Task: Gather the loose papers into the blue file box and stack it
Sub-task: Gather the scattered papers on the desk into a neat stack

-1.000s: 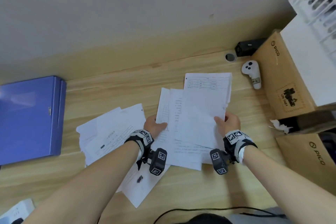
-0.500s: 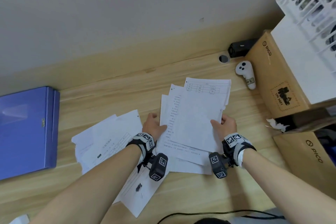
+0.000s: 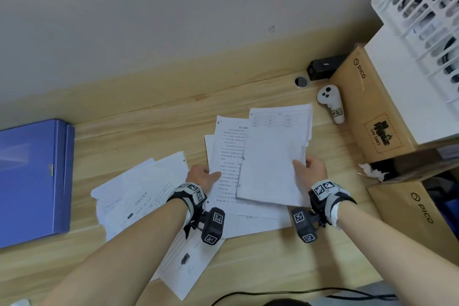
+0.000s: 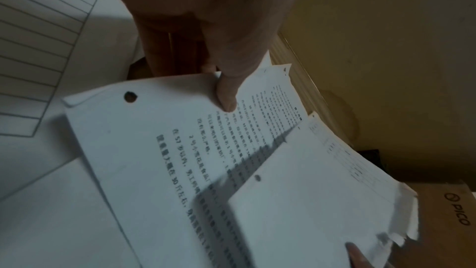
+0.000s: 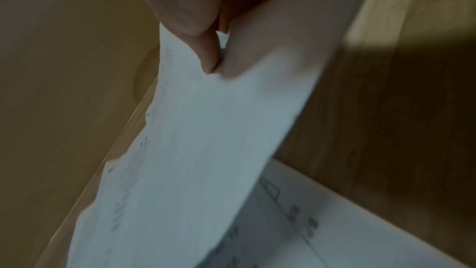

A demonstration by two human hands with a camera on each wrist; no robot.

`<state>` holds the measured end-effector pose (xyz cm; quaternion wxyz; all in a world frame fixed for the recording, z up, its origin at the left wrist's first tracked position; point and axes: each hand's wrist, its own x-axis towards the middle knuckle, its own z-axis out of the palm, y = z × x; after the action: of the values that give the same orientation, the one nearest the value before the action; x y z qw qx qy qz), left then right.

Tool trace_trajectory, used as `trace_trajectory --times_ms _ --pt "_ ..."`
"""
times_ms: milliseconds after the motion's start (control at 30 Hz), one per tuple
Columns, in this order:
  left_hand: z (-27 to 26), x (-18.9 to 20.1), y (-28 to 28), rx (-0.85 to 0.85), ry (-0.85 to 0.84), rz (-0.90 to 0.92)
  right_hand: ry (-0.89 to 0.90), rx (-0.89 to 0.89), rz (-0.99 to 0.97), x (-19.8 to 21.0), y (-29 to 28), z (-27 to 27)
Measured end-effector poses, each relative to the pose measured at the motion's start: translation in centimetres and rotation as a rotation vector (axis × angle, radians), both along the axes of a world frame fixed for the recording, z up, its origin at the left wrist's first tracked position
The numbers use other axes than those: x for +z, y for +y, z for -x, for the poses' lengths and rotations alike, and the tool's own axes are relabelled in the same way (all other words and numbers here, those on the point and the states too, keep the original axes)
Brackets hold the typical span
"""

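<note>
Above the middle of the wooden desk I hold two lots of white papers. My left hand pinches the printed text sheets, its thumb on top. My right hand pinches a bundle with a table printed at its top, thumb over the edge. That bundle overlaps the text sheets. More loose papers lie flat on the desk under my left forearm. The blue file box lies closed and flat at the far left.
Cardboard boxes stand at the right, with a white crate on top. A white controller, a black device and a cable hole sit at the back right. A black cable runs along the near edge.
Both hands have drawn the two lots of papers closer together, so the right bundle now overlaps the text sheets more. The head view has shifted right.
</note>
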<state>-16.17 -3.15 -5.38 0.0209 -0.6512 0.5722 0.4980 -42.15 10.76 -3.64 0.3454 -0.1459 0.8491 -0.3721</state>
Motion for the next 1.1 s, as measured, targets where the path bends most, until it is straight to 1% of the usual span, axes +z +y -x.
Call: trace_trajectory --times_ms 67,167,300,367,433,500,567,633,667,700,733,800,900,1000,1100 --pt "0.3 -0.3 -0.1 0.000 0.024 -0.044 -0.031 0.068 -0.043 -0.8 -0.2 -0.8" --pt "0.7 -0.5 0.0 0.008 0.082 -0.091 0.053 0.155 -0.141 -1.4 -1.0 -2.0" --pt "1.4 0.3 0.2 0.029 0.171 -0.096 0.047 0.282 -0.203 -1.7 -2.4 -2.3" --pt "1.6 0.5 0.1 0.067 0.194 -0.091 0.104 0.275 -0.193 -2.1 -2.6 -1.8" --pt "1.6 0.7 -0.3 0.114 0.186 -0.085 0.119 0.225 -0.173 -2.6 -2.6 -1.1" --pt "1.4 0.9 -0.6 0.138 0.225 -0.153 0.117 0.176 -0.155 -2.8 -2.4 -0.3" --pt "1.0 1.4 -0.4 0.086 0.285 -0.286 0.122 0.125 -0.130 -3.0 -2.3 0.2" --pt "0.6 2.0 0.3 -0.083 0.254 -0.415 0.138 0.066 -0.094 -3.0 -2.2 0.3" --pt "0.4 2.2 0.8 -0.180 0.213 -0.434 0.145 0.038 -0.084 -2.9 -2.2 0.3" --pt "0.3 2.3 1.3 -0.240 0.178 -0.431 0.147 0.018 -0.081 -2.8 -2.3 0.2" --pt "0.1 2.2 1.6 -0.260 0.166 -0.418 0.145 0.010 -0.081 -2.8 -2.4 0.1" --pt "-0.4 2.3 1.8 -0.256 0.173 -0.375 0.149 0.026 -0.090 -2.6 -2.8 0.0" --pt "-1.4 2.7 0.6 -0.219 0.143 -0.226 0.168 0.069 -0.088 -2.0 -3.1 0.4" --pt "-2.5 3.8 -1.6 -0.253 -0.016 -0.015 0.164 0.128 -0.059 -1.0 -3.3 0.8" --pt "-3.8 4.8 -4.5 -0.296 -0.137 0.102 0.123 0.227 0.015 0.2 -3.6 1.4"
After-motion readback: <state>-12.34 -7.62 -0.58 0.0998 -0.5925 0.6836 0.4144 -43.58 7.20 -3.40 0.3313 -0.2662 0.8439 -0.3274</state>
